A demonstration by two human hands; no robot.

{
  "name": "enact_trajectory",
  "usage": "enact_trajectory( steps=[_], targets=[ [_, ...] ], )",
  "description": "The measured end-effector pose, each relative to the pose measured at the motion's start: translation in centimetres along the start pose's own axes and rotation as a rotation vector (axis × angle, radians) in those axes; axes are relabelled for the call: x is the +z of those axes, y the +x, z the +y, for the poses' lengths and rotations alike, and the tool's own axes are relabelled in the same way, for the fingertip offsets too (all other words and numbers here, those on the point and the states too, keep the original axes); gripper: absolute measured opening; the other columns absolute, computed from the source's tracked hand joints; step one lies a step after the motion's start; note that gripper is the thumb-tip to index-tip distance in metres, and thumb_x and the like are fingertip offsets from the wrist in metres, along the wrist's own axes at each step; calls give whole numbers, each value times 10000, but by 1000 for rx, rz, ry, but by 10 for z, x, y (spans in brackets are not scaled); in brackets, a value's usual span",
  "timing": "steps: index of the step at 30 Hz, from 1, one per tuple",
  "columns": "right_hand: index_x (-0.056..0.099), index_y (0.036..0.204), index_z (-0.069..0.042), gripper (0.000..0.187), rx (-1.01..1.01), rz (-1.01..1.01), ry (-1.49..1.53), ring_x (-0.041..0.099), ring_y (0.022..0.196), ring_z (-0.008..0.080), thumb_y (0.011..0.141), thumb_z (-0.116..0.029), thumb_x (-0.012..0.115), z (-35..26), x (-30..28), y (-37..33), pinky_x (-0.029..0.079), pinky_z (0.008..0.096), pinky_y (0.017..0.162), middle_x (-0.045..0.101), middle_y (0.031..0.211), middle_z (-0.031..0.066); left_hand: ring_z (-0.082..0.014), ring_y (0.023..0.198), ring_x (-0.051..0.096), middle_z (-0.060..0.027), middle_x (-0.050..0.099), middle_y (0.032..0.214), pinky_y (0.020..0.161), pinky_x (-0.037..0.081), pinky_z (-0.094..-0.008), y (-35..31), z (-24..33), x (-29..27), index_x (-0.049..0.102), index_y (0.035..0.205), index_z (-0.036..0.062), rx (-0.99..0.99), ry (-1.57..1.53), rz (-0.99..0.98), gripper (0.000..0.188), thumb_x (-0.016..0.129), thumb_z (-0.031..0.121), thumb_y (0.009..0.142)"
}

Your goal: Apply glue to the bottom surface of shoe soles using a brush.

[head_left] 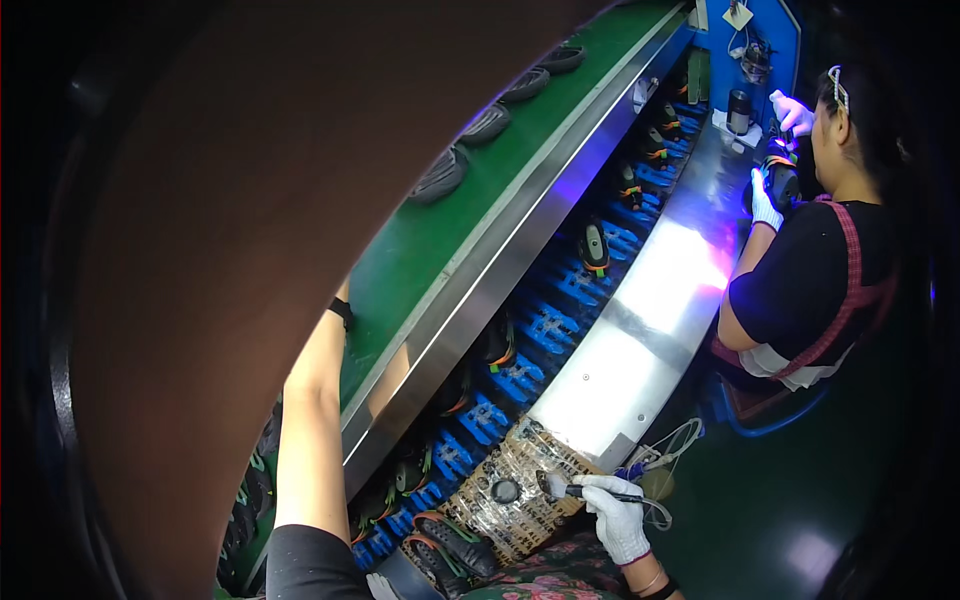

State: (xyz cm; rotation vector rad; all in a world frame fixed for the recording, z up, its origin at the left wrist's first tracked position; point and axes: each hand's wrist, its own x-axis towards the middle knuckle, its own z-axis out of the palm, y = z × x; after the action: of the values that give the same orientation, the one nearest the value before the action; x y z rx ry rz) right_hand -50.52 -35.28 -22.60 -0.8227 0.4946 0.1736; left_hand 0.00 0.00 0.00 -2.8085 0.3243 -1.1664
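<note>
Grasping a brush [572, 490], the right grip [617, 520] curls round its handle above the taped worktop [520, 456]. It likely handles light, stiff-handled and soft-tipped; hold mid-handle. A cord [662, 512] loops behind it. Shoes [466, 542] sit nearby; a brown shape [210, 230] hides the left grip, state unknown.

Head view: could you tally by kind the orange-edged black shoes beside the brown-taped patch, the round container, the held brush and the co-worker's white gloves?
Black shoes with orange edging, beside the brown-taped patch: 2
Round, dark container on the patch: 1
Black-handled, pale-tipped brush in the right hand: 1
White gloves on the co-worker: 2
Total: 6
</note>
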Motion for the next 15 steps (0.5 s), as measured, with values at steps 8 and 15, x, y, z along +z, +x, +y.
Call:
enact_trajectory(
  steps=[8,15],
  targets=[
    [759,984,55,176,63,59,-29,616,673,107,822,44,694,0,0,-14,498,226,635,773,972,152,-446,1006,671,-265,699,1099,910,520,-497,27,-37,10,627,1348,74,-152,17,180,497,695,363,949],
    [776,991,30,180,85,72,6,676,746,125,816,43,735,-14,0,-20,508,233,649,779,953,116,-406,1495,336,-258,391,1582,1214,290,-436,40,-30,57,337,1589,70,-139,-59,-33,793,485,601,1019]
  ],
)
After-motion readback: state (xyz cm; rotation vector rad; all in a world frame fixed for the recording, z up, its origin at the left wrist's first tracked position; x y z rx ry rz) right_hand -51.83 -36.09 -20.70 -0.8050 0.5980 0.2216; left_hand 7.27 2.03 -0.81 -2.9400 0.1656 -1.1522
